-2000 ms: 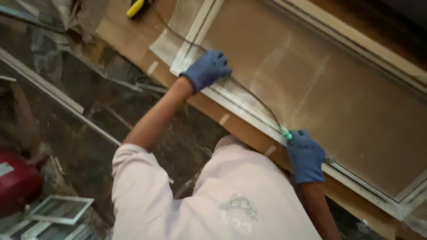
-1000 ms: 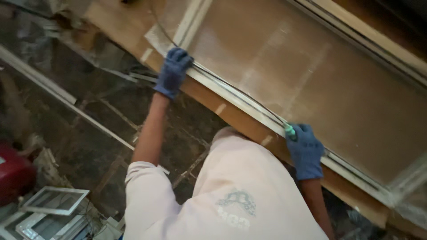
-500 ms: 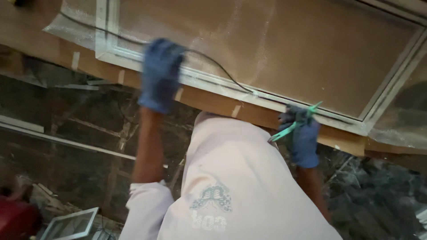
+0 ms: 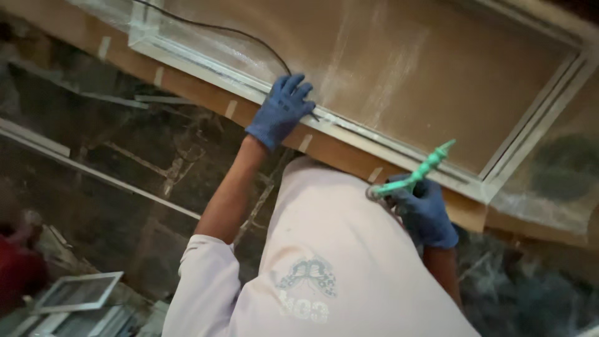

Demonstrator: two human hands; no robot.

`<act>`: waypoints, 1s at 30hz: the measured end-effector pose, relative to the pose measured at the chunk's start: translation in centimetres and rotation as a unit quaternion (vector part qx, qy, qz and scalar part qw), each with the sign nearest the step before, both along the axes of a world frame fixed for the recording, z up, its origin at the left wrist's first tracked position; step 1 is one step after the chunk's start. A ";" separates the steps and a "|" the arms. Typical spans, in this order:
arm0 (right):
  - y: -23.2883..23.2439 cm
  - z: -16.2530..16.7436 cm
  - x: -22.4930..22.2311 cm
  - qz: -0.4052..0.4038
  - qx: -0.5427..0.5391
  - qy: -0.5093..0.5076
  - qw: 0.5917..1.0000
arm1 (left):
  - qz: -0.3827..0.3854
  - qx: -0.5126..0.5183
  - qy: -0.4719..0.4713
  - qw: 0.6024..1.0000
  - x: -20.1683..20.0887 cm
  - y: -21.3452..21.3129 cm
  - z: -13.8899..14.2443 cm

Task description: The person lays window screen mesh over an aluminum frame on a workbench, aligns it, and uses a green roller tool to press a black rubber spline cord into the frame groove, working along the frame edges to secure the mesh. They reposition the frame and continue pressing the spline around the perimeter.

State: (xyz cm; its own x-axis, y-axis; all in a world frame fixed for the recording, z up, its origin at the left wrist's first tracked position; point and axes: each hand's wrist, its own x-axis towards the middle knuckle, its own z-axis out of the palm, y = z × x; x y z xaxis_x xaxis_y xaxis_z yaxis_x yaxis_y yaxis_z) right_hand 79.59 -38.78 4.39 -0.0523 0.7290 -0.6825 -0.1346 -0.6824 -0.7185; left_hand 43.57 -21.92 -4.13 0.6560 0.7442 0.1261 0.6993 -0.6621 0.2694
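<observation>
A small white rectangular window frame (image 4: 78, 292) lies on the dark marble-patterned floor (image 4: 125, 168); just left of it, a blurred red object (image 4: 19, 268), perhaps a container.

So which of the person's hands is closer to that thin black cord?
The left. The left hand rests on the white frame right where the black cord ends, apparently touching it. The right hand is well off, holding a green tool.

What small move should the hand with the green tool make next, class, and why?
Probably bring the right hand down so the tip of the green tool meets the white frame again. The tool is lifted clear of the frame, pointing up, while the left hand presses flat on the frame edge where the black cord ends, apparently steadying it.
</observation>
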 end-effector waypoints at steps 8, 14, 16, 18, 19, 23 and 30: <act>4.7 1.1 3.4 0.010 0.282 0.264 0.922 | 0.131 -0.010 -0.209 0.969 5.3 -4.7 6.1; 6.5 1.6 4.3 0.041 0.298 0.222 0.927 | 0.265 -0.218 -0.487 0.803 15.3 -8.6 10.2; 6.3 2.2 4.8 0.017 0.292 0.195 0.936 | 0.254 -0.287 -0.568 0.729 17.5 -9.1 11.2; 6.2 2.9 4.7 0.017 0.336 0.236 0.912 | 0.223 -0.251 -0.543 0.770 18.0 -9.7 12.3; 6.3 3.3 4.5 0.021 0.362 0.258 0.895 | 0.206 -0.226 -0.530 0.791 18.1 -9.6 12.8; 6.6 5.4 2.9 -0.016 0.238 0.189 0.952 | 0.169 -0.257 -0.535 0.787 18.1 -9.6 14.5; 6.2 8.1 -0.2 0.038 0.401 -0.125 0.907 | 0.089 -0.122 -0.423 0.894 17.8 -8.5 15.3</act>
